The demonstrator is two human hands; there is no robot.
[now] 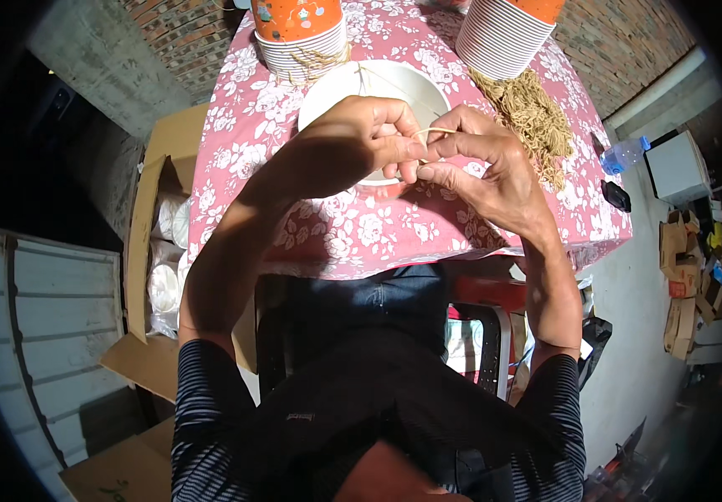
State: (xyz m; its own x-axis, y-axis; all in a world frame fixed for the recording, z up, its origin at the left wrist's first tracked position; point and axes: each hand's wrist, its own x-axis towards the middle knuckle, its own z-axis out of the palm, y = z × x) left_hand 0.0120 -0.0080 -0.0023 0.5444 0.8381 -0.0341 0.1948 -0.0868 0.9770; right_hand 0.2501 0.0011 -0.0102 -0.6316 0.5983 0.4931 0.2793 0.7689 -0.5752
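Observation:
Over a white paper tub, both hands pinch one thin tan cord, which curves up between the fingertips. My left hand is closed on it, fingers bent and thumb pressed in. My right hand closes on the cord from the other side, thumb and index finger almost touching the left fingertips. Part of the cord lies hidden behind the fingers. A thin light strand shows inside the tub, whose near side is mostly covered by my hands. To the right of it lies a heap of tan cords.
Nested orange-and-white paper tubs stand in a left stack and a right stack on the flowered pink tablecloth. An open cardboard box with wrapped white tubs is left of the table. A plastic bottle lies to the right.

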